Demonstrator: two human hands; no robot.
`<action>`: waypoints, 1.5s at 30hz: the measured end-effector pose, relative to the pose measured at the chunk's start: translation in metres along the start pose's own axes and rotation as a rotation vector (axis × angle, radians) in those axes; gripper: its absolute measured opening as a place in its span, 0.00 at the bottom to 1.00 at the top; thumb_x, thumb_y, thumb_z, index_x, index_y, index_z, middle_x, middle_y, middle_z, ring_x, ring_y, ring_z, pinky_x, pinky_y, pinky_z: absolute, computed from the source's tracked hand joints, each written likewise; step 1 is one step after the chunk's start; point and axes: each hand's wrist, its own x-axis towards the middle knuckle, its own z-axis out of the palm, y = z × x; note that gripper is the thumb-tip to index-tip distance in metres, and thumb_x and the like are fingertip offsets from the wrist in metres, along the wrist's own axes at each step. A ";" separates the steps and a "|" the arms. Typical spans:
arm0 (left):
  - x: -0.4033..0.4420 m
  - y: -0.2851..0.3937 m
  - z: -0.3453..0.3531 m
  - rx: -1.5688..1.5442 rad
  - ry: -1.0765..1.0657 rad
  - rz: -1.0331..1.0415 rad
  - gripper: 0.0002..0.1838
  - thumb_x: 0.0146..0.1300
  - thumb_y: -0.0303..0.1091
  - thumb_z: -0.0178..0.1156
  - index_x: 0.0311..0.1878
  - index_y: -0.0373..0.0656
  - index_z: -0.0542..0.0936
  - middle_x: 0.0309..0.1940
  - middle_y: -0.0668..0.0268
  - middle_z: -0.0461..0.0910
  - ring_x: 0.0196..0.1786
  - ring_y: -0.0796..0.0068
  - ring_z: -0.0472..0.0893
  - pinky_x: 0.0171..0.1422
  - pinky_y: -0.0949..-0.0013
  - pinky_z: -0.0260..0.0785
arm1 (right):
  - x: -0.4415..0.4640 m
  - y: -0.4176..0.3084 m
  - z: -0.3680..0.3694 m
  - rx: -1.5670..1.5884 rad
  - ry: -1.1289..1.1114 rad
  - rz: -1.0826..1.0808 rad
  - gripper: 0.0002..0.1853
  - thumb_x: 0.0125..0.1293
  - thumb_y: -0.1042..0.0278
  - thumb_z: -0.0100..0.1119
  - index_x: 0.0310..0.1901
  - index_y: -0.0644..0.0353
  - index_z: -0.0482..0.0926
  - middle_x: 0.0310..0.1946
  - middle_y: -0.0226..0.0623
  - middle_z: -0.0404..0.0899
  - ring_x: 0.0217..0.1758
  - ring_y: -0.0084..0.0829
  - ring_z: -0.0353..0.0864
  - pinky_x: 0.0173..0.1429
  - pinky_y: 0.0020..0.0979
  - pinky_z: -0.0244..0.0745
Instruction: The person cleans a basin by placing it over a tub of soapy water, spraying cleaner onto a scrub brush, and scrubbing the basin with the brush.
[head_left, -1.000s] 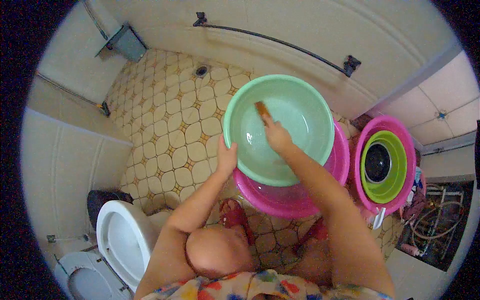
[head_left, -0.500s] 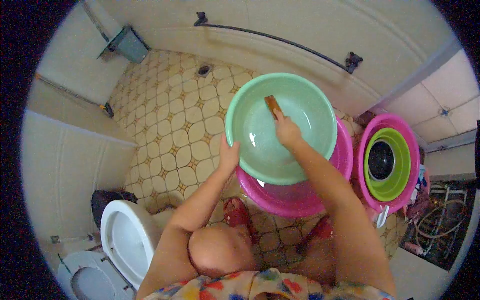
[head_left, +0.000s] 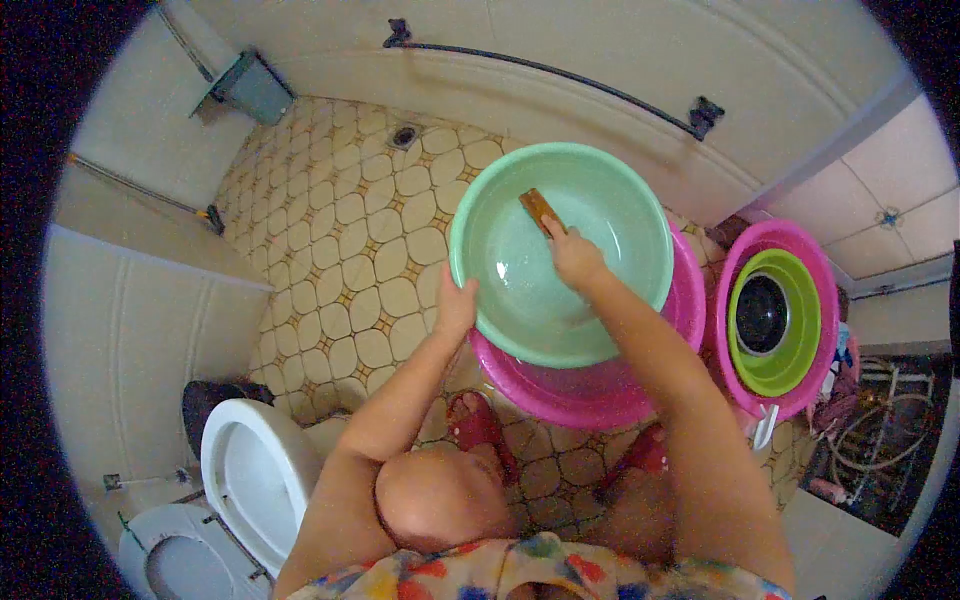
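Observation:
A large mint-green basin (head_left: 500, 215) rests tilted on top of a pink basin (head_left: 560, 400). My left hand (head_left: 456, 298) grips the green basin by its left rim, fingers hidden under the edge. Inside it, my right hand (head_left: 578, 256) is closed around a brown wooden scrub brush (head_left: 537, 210), whose bristles are out of sight. The brush lies against or just over the inner bottom; I cannot tell which. Wet-looking glints show on the green plastic.
To the right, another pink basin (head_left: 826, 270) holds a lime-green basin (head_left: 808, 345) and a dark round vessel (head_left: 762, 312). A toilet (head_left: 250, 470) stands at lower left, a grey bin (head_left: 262, 88) at upper left. A floor drain (head_left: 404, 137) and a wall rail (head_left: 550, 70) lie beyond.
The brush has shifted slightly left within the green basin and its angle has turned a little flatter. My left hand keeps its place on the rim.

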 end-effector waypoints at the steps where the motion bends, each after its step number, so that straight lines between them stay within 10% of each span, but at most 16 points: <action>1: 0.000 -0.004 0.002 -0.021 0.011 0.031 0.25 0.53 0.24 0.50 0.57 0.36 0.63 0.49 0.53 0.71 0.51 0.61 0.72 0.57 0.64 0.63 | -0.001 -0.003 0.005 0.053 -0.082 -0.040 0.23 0.67 0.60 0.39 0.64 0.43 0.57 0.45 0.55 0.71 0.46 0.51 0.74 0.51 0.46 0.68; 7: 0.000 0.002 0.002 -0.047 0.049 0.018 0.22 0.53 0.24 0.50 0.54 0.36 0.65 0.47 0.54 0.72 0.49 0.63 0.73 0.54 0.65 0.65 | -0.032 -0.007 0.006 0.018 -0.470 -0.328 0.23 0.66 0.60 0.41 0.64 0.41 0.57 0.49 0.53 0.70 0.49 0.51 0.73 0.55 0.44 0.65; 15: -0.004 0.005 0.001 0.020 0.038 0.045 0.23 0.52 0.22 0.49 0.55 0.36 0.65 0.47 0.55 0.71 0.51 0.62 0.72 0.56 0.64 0.64 | 0.004 0.000 -0.001 -0.028 0.006 0.007 0.23 0.65 0.62 0.41 0.63 0.45 0.57 0.46 0.53 0.72 0.43 0.53 0.75 0.49 0.46 0.69; 25: -0.003 0.003 -0.002 0.093 -0.016 0.003 0.22 0.54 0.29 0.52 0.54 0.38 0.65 0.46 0.56 0.73 0.48 0.60 0.74 0.54 0.61 0.66 | -0.033 -0.013 -0.013 -0.057 -0.459 -0.315 0.23 0.63 0.60 0.44 0.61 0.44 0.61 0.41 0.52 0.75 0.45 0.50 0.75 0.50 0.44 0.68; 32: -0.009 0.006 -0.010 -0.266 -0.512 -0.699 0.26 0.61 0.43 0.46 0.59 0.37 0.63 0.50 0.53 0.73 0.45 0.62 0.78 0.42 0.64 0.77 | -0.035 -0.001 -0.060 0.004 -0.170 -0.233 0.23 0.62 0.62 0.47 0.60 0.45 0.63 0.40 0.49 0.76 0.45 0.48 0.75 0.50 0.44 0.68; 45: -0.043 0.033 0.016 -0.520 -0.467 -0.621 0.25 0.59 0.35 0.45 0.60 0.36 0.60 0.50 0.54 0.73 0.46 0.59 0.78 0.50 0.61 0.74 | -0.057 0.077 -0.070 -0.183 0.041 0.178 0.23 0.63 0.58 0.44 0.58 0.58 0.63 0.41 0.56 0.75 0.44 0.53 0.75 0.47 0.48 0.70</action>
